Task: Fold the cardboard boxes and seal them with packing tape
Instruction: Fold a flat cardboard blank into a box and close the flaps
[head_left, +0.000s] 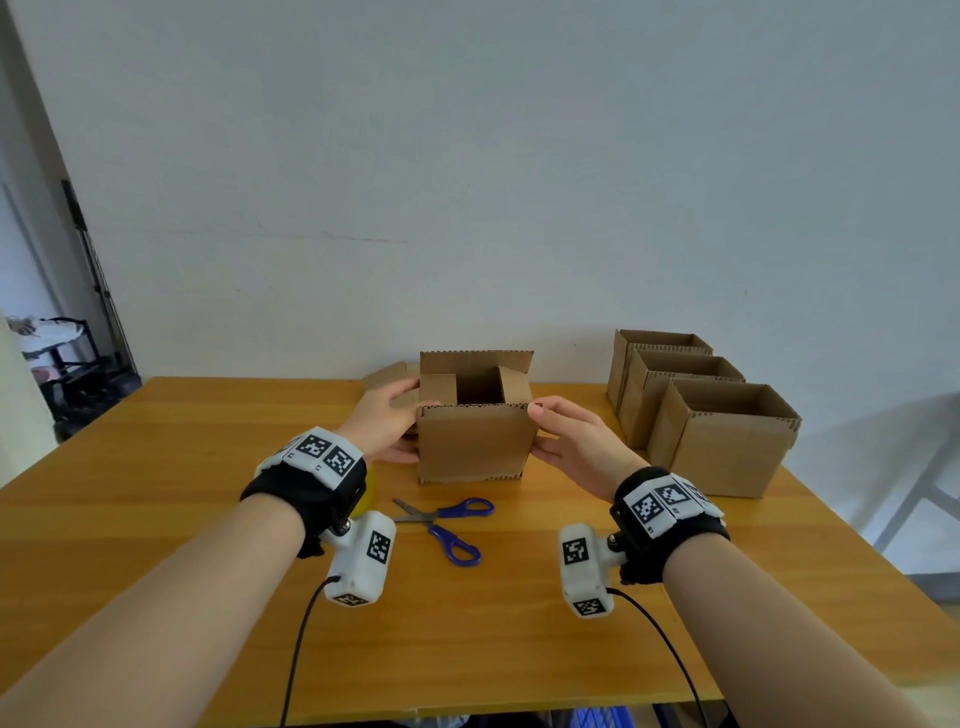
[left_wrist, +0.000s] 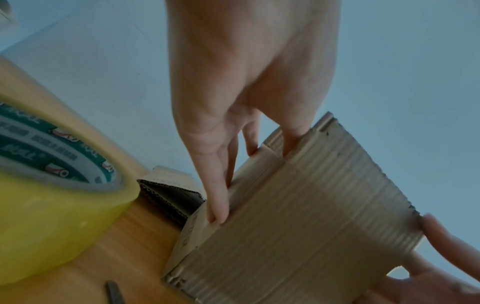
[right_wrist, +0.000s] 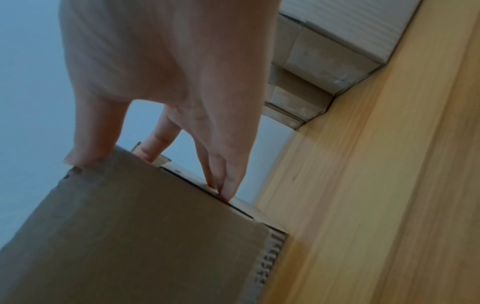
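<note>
Wooden tabletop (head_left: 156, 545) runs under your forearms to a pale wall. Nearest you, short of your grip, blue-handled scissors (head_left: 447, 525) lie open on the wood. Your left hand (head_left: 384, 421) and right hand (head_left: 571, 441) clasp the cardboard box (head_left: 475, 441) between them, thumbs on the near panel's top corners, fingers straight along its two sides. The box stands upright, top unsealed, flaps partly raised. Beside your left wrist sits a yellowish roll of packing tape (left_wrist: 52, 195), touching the table. Just beyond your left fingers lies flattened cardboard (head_left: 387, 376). Off to the right of your grip, three open-topped boxes (head_left: 722, 436) stand in a row running toward the wall.
</note>
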